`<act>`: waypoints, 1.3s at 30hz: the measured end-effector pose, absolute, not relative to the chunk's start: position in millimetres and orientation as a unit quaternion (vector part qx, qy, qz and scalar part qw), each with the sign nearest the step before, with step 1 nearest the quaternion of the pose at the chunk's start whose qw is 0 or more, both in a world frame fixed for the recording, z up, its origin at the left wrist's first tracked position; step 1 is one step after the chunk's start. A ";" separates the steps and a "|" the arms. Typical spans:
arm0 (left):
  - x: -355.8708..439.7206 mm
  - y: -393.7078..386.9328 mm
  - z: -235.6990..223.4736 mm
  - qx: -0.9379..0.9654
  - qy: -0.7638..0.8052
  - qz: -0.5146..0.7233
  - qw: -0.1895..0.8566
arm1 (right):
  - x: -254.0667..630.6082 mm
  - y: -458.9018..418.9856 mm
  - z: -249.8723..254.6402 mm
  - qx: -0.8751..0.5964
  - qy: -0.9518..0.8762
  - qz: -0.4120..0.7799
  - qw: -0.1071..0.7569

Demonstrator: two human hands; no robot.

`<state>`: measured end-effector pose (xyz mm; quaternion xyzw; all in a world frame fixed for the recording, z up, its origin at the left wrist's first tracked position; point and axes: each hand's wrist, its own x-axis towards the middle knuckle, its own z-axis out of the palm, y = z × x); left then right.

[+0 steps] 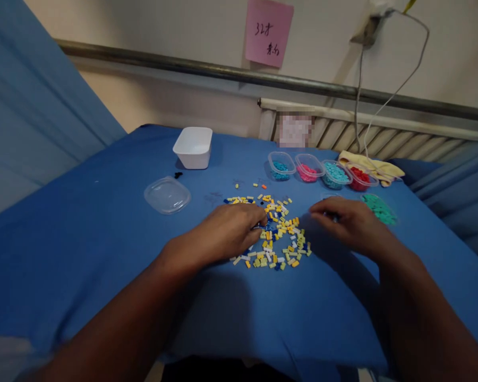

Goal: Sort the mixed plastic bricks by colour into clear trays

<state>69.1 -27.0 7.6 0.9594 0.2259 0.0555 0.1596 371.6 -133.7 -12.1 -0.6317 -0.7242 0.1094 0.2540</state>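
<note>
Left hand (237, 225) is reaching into small bricks (295, 263) lying on blue cloth (103, 239), light fingertips best limiting scatter, right hand (348, 218) hovering nearby; both are curling narrowly, contents indeterminable

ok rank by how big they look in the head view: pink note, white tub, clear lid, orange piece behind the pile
1. pink note
2. white tub and clear lid, too alike to rank
3. orange piece
</note>
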 end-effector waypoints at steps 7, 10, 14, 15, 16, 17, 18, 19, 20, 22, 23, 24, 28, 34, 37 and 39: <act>69.1 -23.2 -6.0 0.970 0.191 0.066 0.133 | 291.7 -151.7 -0.1 -0.420 -0.867 0.250 0.101; 69.9 -23.9 -6.4 0.969 0.197 0.060 0.139 | 290.2 -151.4 -5.4 -0.457 -0.861 0.213 0.063; 70.6 -24.0 -5.9 0.958 0.186 0.082 0.200 | 291.6 -150.2 -10.5 -0.483 -0.851 0.199 0.054; 70.6 -23.8 -5.9 0.952 0.179 0.094 0.229 | 291.6 -150.0 -11.2 -0.483 -0.853 0.193 0.054; 70.6 -23.7 -5.8 0.944 0.176 0.105 0.259 | 291.9 -149.6 -11.8 -0.480 -0.855 0.185 0.061; 70.7 -23.6 -5.8 0.934 0.177 0.113 0.288 | 292.6 -149.0 -12.4 -0.479 -0.856 0.177 0.073; 70.9 -23.7 -5.8 0.924 0.184 0.118 0.314 | 294.0 -148.1 -13.1 -0.482 -0.855 0.169 0.090; 71.4 -24.1 -5.9 0.912 0.195 0.121 0.339 | 296.0 -146.9 -14.0 -0.490 -0.849 0.160 0.115; 72.2 -24.9 -6.2 0.898 0.208 0.124 0.367 | 298.4 -145.4 -15.1 -0.500 -0.840 0.151 0.145; 74.9 -27.3 -7.9 0.859 0.229 0.140 0.437 | 303.1 -142.2 -18.0 -0.523 -0.814 0.144 0.209; 77.0 -28.8 -9.3 0.833 0.236 0.152 0.477 | 304.7 -140.7 -19.7 -0.529 -0.802 0.145 0.238; 79.4 -30.5 -11.2 0.806 0.239 0.164 0.516 | 305.5 -139.4 -21.5 -0.529 -0.794 0.147 0.263; 89.5 -35.3 -21.6 0.721 0.248 0.204 0.613 | 301.0 -137.1 -26.1 -0.497 -0.802 0.127 0.305; 93.5 -32.2 -29.2 0.719 0.264 0.243 0.595 | 314.3 -132.7 -18.8 -0.530 -0.794 0.068 0.290; 88.9 -25.1 -27.7 0.782 0.269 0.275 0.490 | 352.1 -129.8 -15.8 -0.637 -0.727 -0.020 0.257; 85.0 -19.3 -28.4 0.836 0.278 0.274 0.387 | 382.4 -128.5 -18.0 -0.725 -0.654 -0.080 0.200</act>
